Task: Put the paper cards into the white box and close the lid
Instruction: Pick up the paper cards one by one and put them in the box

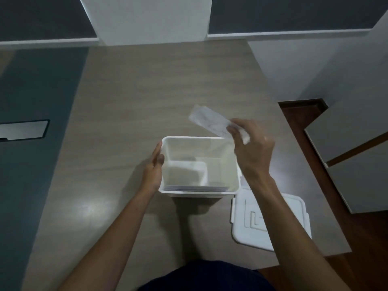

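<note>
Steadying comes first: the left hand (152, 172) lies flat, fingers together, against the left wall of the white box (198, 191), gripping nothing. The right hand (251, 147) pinches a paper card (209, 121) above the box's far right corner. Tip it upright beside the cards stacked at the box's near wall. The lid (270, 219) waits just right of the box.

Right forearm (279, 208) hides part of the lid (247, 225).
</note>
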Available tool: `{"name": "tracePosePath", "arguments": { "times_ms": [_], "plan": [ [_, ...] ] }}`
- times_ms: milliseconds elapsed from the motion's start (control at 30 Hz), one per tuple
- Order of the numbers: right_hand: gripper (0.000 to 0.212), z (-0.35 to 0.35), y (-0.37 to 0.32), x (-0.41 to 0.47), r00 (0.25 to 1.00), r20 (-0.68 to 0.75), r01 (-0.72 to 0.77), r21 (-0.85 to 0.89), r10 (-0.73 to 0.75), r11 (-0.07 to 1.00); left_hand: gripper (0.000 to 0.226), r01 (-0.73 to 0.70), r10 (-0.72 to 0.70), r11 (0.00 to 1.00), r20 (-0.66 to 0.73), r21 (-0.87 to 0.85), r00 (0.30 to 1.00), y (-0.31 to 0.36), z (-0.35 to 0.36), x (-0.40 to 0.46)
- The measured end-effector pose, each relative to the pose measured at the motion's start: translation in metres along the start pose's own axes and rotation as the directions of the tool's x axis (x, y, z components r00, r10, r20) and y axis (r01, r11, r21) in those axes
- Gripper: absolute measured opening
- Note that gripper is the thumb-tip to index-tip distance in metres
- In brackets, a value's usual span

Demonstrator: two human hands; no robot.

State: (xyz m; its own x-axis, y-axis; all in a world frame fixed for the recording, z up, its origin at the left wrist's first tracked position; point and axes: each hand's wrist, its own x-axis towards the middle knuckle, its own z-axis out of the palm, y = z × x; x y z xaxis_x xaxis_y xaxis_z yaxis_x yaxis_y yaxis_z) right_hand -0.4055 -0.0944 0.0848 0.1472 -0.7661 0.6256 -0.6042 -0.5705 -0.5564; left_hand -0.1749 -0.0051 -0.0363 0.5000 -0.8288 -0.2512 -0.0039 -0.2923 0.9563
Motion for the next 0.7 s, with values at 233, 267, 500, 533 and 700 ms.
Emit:
{"name": "tracePosePath", "arguments": {
  "times_ms": [233, 267, 500, 533, 700],
  "plan": [
    [0.013, 0.044, -0.003, -0.045, 0.88, 0.473, -0.021, -0.023, 0.029, 1.0, 0.045, 0.015, -0.015, 0.999, 0.001, -0.034, 1.0, 0.0, 0.001, 0.0],
    [0.015, 0.048, -0.001, -0.051, 0.834, 0.549, -0.039, -0.048, 0.059, 0.998, 0.046, 0.007, -0.007, 0.999, 0.007, -0.043, 1.0, 0.001, 0.001, -0.001],
    [0.035, 0.057, -0.002, -0.076, 0.615, 0.779, -0.081, -0.098, 0.127, 0.992, 0.045, -0.008, 0.009, 0.997, 0.006, -0.075, 1.0, 0.0, 0.001, -0.001],
    [0.041, 0.057, -0.003, -0.081, 0.584, 0.801, -0.083, -0.105, 0.134, 0.991, 0.045, -0.007, 0.008, 0.997, 0.006, -0.074, 1.0, -0.001, 0.001, -0.001],
    [0.046, 0.057, 0.001, -0.085, 0.543, 0.824, -0.155, -0.092, 0.162, 0.984, 0.044, -0.006, 0.006, 0.999, -0.001, -0.053, 1.0, -0.002, 0.0, 0.0]
  ]
}}
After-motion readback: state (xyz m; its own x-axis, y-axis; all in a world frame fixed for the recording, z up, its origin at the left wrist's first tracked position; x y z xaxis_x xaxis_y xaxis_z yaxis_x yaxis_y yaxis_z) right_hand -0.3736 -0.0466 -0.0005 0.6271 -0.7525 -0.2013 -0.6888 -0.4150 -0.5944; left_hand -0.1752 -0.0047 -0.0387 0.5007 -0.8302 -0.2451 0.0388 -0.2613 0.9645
